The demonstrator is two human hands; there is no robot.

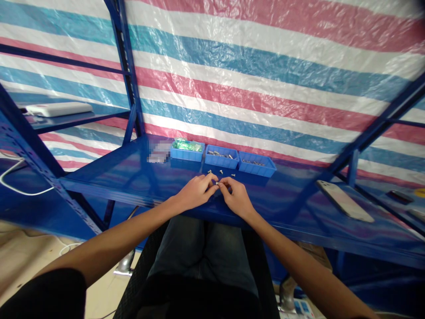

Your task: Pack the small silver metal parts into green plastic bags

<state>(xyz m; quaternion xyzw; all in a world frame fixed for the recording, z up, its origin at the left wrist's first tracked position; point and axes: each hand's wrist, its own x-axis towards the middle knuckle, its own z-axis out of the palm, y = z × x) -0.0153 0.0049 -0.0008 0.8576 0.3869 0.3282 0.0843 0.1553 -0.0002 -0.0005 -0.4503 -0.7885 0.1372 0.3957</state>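
Left hand (199,188) and right hand (237,198) both pinch one tiny piece (217,183) near the tabletop's (292,199) front edge, looks mid-job tbh. Three loose bits (221,172) lie just past it; blue bins (221,162) toward the back edge look stocked.

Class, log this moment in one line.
right hand: pinching small piece; left hand: fingertips at same piece; beyond: three loose pieces, three blue bins

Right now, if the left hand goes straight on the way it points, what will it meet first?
Just past the small part it pinches, the left hand would likely meet the right hand first; whether the two touch is too small to tell.
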